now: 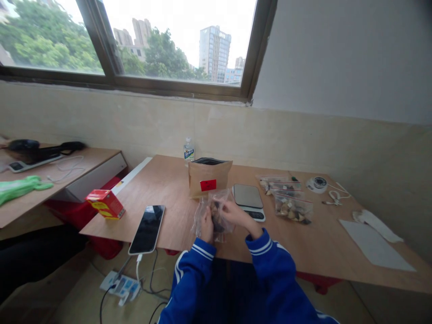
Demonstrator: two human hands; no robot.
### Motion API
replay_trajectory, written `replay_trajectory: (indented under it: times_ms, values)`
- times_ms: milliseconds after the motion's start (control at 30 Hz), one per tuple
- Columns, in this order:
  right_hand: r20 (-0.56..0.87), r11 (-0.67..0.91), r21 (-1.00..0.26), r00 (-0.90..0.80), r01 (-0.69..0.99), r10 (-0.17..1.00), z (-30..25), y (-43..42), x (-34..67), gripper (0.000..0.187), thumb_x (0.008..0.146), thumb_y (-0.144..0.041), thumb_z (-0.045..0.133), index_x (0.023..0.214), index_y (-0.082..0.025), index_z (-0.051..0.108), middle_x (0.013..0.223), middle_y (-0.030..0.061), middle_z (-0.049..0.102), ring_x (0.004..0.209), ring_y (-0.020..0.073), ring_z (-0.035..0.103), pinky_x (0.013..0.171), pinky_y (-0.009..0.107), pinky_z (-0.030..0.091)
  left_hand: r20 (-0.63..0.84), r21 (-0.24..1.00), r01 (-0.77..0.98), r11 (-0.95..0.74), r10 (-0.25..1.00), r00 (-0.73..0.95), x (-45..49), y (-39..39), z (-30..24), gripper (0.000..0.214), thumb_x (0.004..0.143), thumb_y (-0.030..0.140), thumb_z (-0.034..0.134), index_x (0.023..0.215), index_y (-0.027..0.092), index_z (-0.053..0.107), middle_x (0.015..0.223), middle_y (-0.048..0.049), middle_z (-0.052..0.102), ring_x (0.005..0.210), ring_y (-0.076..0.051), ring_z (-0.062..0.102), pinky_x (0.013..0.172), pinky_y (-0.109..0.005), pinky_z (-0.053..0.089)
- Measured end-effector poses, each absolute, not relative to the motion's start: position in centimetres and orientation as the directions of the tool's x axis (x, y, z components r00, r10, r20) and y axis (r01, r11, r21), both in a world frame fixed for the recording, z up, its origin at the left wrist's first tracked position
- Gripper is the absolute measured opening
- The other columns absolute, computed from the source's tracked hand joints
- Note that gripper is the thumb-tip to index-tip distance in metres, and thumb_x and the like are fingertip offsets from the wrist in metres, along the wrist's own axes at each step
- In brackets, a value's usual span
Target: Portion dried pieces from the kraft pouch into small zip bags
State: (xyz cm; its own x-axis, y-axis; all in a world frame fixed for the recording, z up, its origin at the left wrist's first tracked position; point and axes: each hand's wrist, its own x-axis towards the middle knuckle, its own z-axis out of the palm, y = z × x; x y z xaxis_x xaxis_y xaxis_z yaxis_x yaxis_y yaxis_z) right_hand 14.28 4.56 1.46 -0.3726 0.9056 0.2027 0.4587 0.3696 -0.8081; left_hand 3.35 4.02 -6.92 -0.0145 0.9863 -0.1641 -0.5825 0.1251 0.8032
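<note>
Fingers of left hand and right hand both pinching clear bag beside scale.

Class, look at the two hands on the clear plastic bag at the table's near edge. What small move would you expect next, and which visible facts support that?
Probably pressing the clear plastic bag shut along its top. The left hand grips its left side and the right hand pinches near its upper edge, dark pieces already sit inside, and filled zip bags lie beside the kitchen scale. Whether the top is open cannot be told.
</note>
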Motion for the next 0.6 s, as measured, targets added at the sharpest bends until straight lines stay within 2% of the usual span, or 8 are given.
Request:
replay_trajectory:
  times_ms: [167, 300, 433, 600]
  values:
    - [0.223, 0.415, -0.803, -0.432, 0.427, 0.874, 1.3, 4.1, 14.9, 0.041, 0.072, -0.016, 0.061, 0.112, -0.019, 0.057, 0.109, 0.0063, 0.062, 0.099, 0.0194, 0.057, 0.090, 0.033, 0.043, -0.157, 0.807, -0.577, 0.130, 0.988, 0.004, 3.3, 4.2, -7.5, 0.037, 0.085, 0.045, 0.047, 0.097, 0.015, 0.067, 0.093, -0.0121, 0.070, 0.094, -0.027, 0.064, 0.089, -0.044, 0.047]
    - [0.215, 0.423, -0.820, -0.478, 0.386, 0.852, 1.3, 3.7, 15.2, 0.028, 0.072, -0.017, 0.062, 0.100, -0.019, 0.058, 0.098, 0.0030, 0.063, 0.092, 0.0177, 0.058, 0.083, 0.030, 0.045, -0.177, 0.822, -0.557, 0.122, 0.983, -0.045, 3.3, 4.3, -7.6, 0.035, 0.086, 0.044, 0.047, 0.091, 0.016, 0.067, 0.089, -0.0100, 0.070, 0.096, -0.026, 0.063, 0.090, -0.042, 0.047]
    - [0.142, 0.378, -0.770, -0.439, 0.515, 0.887, 1.3, 3.8, 14.7, 0.023, 0.072, -0.015, 0.063, 0.094, -0.019, 0.057, 0.086, 0.0012, 0.064, 0.078, 0.0174, 0.059, 0.072, 0.028, 0.046, -0.159, 0.809, -0.577, 0.113, 0.987, -0.030, 3.3, 4.3, -7.6, 0.034, 0.086, 0.043, 0.045, 0.092, 0.017, 0.067, 0.095, -0.0101, 0.069, 0.101, -0.025, 0.061, 0.093, -0.040, 0.046]
    - [0.227, 0.445, -0.609, -0.394, 0.656, 0.891, 0.8, 2.7, 13.6, 0.021, 0.070, -0.007, 0.061, 0.088, -0.018, 0.059, 0.092, 0.0069, 0.064, 0.088, 0.0230, 0.058, 0.083, 0.037, 0.043, -0.185, 0.835, -0.534, 0.129, 0.981, -0.051, 3.2, 4.3, -7.9, 0.035, 0.086, 0.045, 0.045, 0.086, 0.018, 0.067, 0.087, -0.0089, 0.070, 0.093, -0.025, 0.063, 0.089, -0.042, 0.047]
